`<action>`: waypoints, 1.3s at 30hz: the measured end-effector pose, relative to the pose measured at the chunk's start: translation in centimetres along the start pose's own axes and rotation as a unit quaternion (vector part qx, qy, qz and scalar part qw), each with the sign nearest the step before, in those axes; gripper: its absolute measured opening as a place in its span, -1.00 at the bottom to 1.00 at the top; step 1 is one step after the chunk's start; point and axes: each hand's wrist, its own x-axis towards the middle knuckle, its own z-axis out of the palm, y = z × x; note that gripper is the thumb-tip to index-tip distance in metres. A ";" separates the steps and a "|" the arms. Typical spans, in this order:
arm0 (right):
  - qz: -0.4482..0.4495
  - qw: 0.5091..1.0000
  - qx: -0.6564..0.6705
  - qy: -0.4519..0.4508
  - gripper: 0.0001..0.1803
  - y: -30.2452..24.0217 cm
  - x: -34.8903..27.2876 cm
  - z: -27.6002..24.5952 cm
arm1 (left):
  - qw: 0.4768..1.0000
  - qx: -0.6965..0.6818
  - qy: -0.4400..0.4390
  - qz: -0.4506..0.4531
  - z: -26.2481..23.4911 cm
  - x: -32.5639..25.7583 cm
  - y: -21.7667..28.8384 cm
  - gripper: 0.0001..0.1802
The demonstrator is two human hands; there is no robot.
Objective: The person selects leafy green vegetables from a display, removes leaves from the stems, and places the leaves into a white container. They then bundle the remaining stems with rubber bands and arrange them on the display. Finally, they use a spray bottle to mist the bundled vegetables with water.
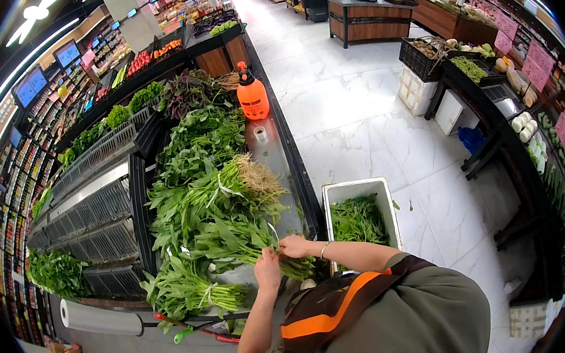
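Both my hands meet over a bunch of leafy greens (237, 236) at the near end of the display counter. My left hand (267, 268) is closed in a pinch at the stems. Right beside it, my right hand (293, 246) pinches too, its fingers nearly touching the left ones. A thin white tie (273, 230) sticks up between them, its lower part hidden by my fingers. To the left lies a tied bunch of greens (205, 292). Farther up, another tied bunch with pale roots (230, 184) rests on loose leaves.
A white foam box (395, 217) with loose greens stands on the floor at right. An orange spray bottle (252, 99) and a small tape roll (260, 134) are on the counter's metal edge. Black slatted racks (89, 202) rise at left, near a plastic film roll (101, 318).
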 end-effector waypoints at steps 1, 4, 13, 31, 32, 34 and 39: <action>0.003 1.000 0.014 0.014 -0.72 0.0 0.3 0.1 | 1.000 0.014 0.008 0.002 0.0 -0.2 0.0 -0.87; 0.029 0.997 0.050 0.044 -0.71 0.5 0.3 0.6 | 0.994 0.052 0.019 0.089 0.1 -0.7 0.0 -0.90; -0.018 0.996 0.078 0.025 -0.46 -0.7 -1.7 0.2 | 0.997 0.054 0.011 0.062 0.7 -1.5 0.1 -0.88; -0.247 0.919 -0.127 0.280 -0.81 -1.1 -3.6 3.7 | 0.947 -0.041 -0.299 -0.111 2.8 2.6 -6.1 -0.72; -0.244 0.919 -0.130 0.281 -0.81 -1.0 -3.7 3.9 | 0.941 -0.048 -0.308 -0.131 3.1 2.7 -6.0 -0.72; -0.229 0.927 -0.130 0.268 -0.83 -0.7 -3.7 4.2 | 0.935 -0.064 -0.313 -0.154 2.4 2.6 -5.2 -0.73; -0.221 0.930 -0.137 0.260 -0.81 -0.9 -3.7 4.1 | 0.931 -0.073 -0.309 -0.180 1.1 2.6 -4.5 -0.68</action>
